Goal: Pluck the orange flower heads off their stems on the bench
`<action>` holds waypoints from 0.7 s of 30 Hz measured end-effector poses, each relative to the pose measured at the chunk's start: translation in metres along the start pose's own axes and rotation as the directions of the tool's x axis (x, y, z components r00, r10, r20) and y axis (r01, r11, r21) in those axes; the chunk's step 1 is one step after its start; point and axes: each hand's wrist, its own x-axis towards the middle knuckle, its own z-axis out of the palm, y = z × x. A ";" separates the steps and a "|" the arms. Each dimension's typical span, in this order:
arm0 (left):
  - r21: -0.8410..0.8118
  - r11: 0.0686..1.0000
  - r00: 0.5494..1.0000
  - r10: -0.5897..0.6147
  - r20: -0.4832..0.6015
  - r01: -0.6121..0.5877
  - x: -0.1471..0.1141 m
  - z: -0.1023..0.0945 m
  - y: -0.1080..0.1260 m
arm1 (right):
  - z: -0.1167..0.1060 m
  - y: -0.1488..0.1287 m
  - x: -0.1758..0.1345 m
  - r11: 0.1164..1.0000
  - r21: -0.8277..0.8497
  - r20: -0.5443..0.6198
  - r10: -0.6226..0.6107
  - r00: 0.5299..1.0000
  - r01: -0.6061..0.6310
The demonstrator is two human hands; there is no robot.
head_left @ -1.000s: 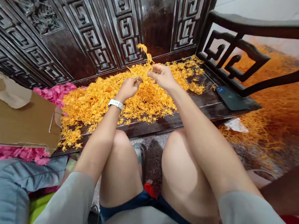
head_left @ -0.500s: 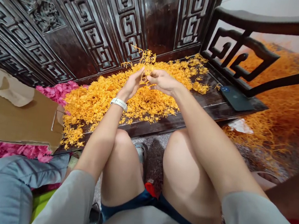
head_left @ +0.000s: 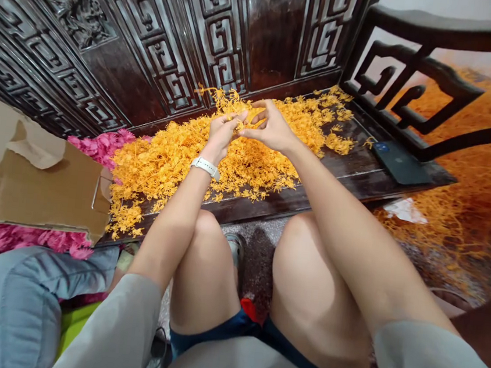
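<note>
A yellow plastic flower sprig (head_left: 223,97) with thin, spidery ends is pinched in my left hand (head_left: 222,133), its tips sticking up past the fingers. Beside it, my right hand (head_left: 274,129) has its thumb and fingers curved and apart, the thumb tip close to the left fingertips and the sprig's lower part. Just where the fingertips meet is partly hidden. Beneath and behind both hands spreads a heap of similar yellow flower pieces (head_left: 173,159) on the dark wooden bench (head_left: 264,209).
A cardboard box (head_left: 51,193) stands left, with pink flowers (head_left: 104,146) behind it. A phone (head_left: 401,162) lies at the bench's right end, near the carved armrest (head_left: 416,96). Orange strands (head_left: 477,191) pile up beyond. Another person's jeans-clad leg (head_left: 18,300) is at lower left.
My left hand has closed around the sprig, which has tipped over to the left and lower. My right hand's fingers have spread apart. The whole view has shifted slightly.
</note>
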 end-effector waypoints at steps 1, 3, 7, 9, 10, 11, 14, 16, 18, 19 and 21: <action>0.006 1.000 1.000 0.001 0.007 -0.001 0.000 0.000 0.000 | 0.001 0.000 0.000 0.998 -0.042 0.002 -0.049 0.999 0.049; 0.011 1.000 1.000 -0.010 0.024 0.010 0.001 0.001 0.000 | 0.003 -0.002 0.001 0.985 -0.107 0.012 -0.132 0.991 0.132; -0.007 0.998 0.997 -0.057 0.043 0.058 0.000 -0.002 0.004 | 0.006 -0.007 0.002 0.955 -0.182 0.040 -0.229 0.973 0.233; -0.005 0.997 0.996 -0.074 0.041 0.074 -0.001 -0.005 0.005 | 0.007 -0.009 0.003 0.950 -0.213 0.032 -0.226 0.974 0.228; -0.008 0.997 0.996 -0.081 0.040 0.081 -0.001 -0.007 0.006 | 0.008 -0.010 0.003 0.950 -0.224 0.021 -0.216 0.976 0.216; -0.015 0.996 0.995 -0.087 0.042 0.087 -0.001 -0.008 0.005 | 0.008 -0.011 0.004 0.952 -0.228 0.007 -0.206 0.979 0.202; -0.036 0.995 0.994 -0.094 0.053 0.096 0.000 -0.011 0.004 | 0.010 -0.014 0.004 0.966 -0.191 -0.038 -0.183 0.982 0.172; -0.040 0.995 0.995 -0.090 0.047 0.092 0.002 -0.012 0.002 | 0.010 -0.018 0.003 0.979 -0.143 -0.067 -0.157 0.985 0.146; -0.050 0.995 0.996 -0.085 0.034 0.086 0.003 -0.012 0.000 | 0.010 -0.023 0.000 0.990 -0.095 -0.073 -0.115 0.991 0.108; -0.056 0.995 0.996 -0.082 0.030 0.083 0.004 -0.012 0.000 | 0.010 -0.025 -0.002 0.994 -0.074 -0.069 -0.092 0.993 0.086; -0.058 0.995 0.997 -0.077 0.031 0.079 0.003 -0.011 0.000 | 0.009 -0.029 -0.004 0.998 -0.042 -0.055 -0.048 0.997 0.046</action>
